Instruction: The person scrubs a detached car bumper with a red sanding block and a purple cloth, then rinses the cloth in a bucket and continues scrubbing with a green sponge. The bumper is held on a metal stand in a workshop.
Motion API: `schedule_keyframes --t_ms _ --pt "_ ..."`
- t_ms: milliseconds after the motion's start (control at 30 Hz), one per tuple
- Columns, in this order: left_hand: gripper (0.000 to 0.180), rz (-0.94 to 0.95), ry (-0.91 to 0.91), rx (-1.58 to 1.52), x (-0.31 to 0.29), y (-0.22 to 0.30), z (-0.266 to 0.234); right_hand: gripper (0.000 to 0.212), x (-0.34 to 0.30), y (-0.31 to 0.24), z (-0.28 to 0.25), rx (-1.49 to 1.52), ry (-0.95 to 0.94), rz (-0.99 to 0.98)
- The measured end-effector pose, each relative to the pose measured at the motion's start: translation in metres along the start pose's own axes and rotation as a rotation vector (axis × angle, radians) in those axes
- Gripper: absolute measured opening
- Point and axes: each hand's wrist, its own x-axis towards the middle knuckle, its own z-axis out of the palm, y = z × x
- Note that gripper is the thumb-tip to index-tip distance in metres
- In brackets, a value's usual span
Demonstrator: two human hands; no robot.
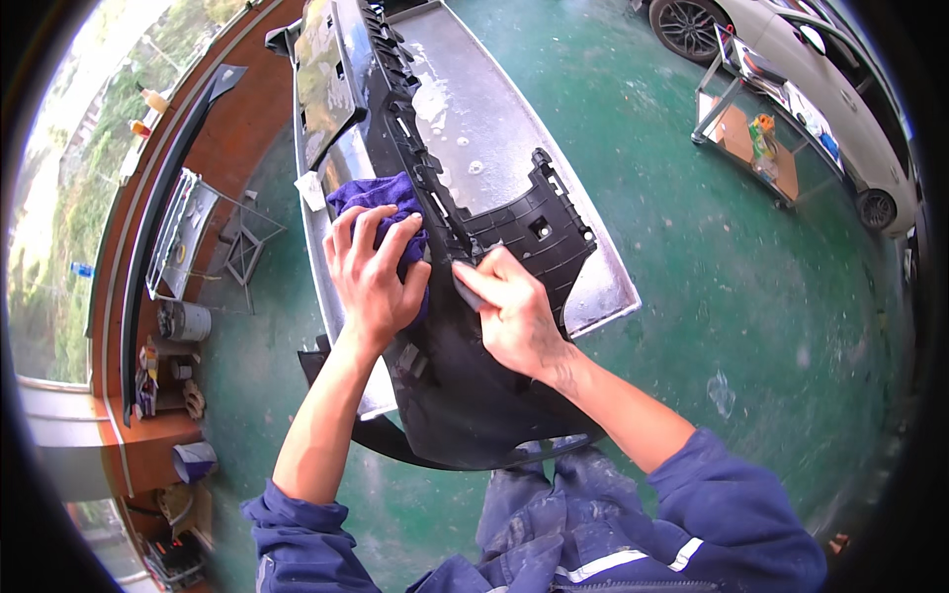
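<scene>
A black plastic car bumper (465, 395) lies lengthwise in front of me, its clip-lined edge running away toward the top. My left hand (374, 262) presses a crumpled purple cloth (381, 191) against its surface, fingers curled over the cloth. Beside it, my right hand (516, 314) is closed at the bumper's edge, with a small grey pad (469, 289) pinched under the fingers. The pad is mostly covered, so its exact kind does not show. A ribbed black flange (524, 237) of the bumper spreads out just beyond my right hand.
Under the bumper is a pale, wet-looking tabletop (474, 128). A wheeled cart (741, 138) with bottles stands at the far right, near a light-coloured car (840, 79). At the left are a metal stand (242, 247), a bucket (185, 321) and a long black trim piece (158, 208).
</scene>
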Motion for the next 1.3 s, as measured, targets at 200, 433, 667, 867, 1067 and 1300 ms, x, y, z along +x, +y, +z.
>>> schedule_keyframes --t_ms 200,433,667,867,1067,1300 --pt "0.050 0.007 -0.012 0.003 0.001 -0.002 0.000 0.053 0.001 0.006 -0.003 0.029 0.005 -0.031" --pt "0.050 0.008 -0.014 0.003 0.001 -0.001 -0.001 0.056 -0.011 0.009 -0.005 0.019 -0.023 -0.017" --pt "0.051 0.003 -0.012 0.004 0.001 0.000 -0.003 0.053 -0.016 0.000 -0.009 0.000 -0.069 0.048" --pt "0.051 -0.006 -0.012 -0.008 -0.001 0.000 -0.002 0.052 -0.012 0.000 -0.009 -0.046 -0.070 -0.014" --pt "0.051 0.010 0.001 0.001 0.003 0.003 0.000 0.053 0.002 0.008 -0.004 -0.026 -0.014 -0.067" --pt "0.051 0.010 -0.005 0.007 0.003 0.001 -0.001 0.052 0.008 0.011 -0.002 -0.013 -0.017 -0.079"
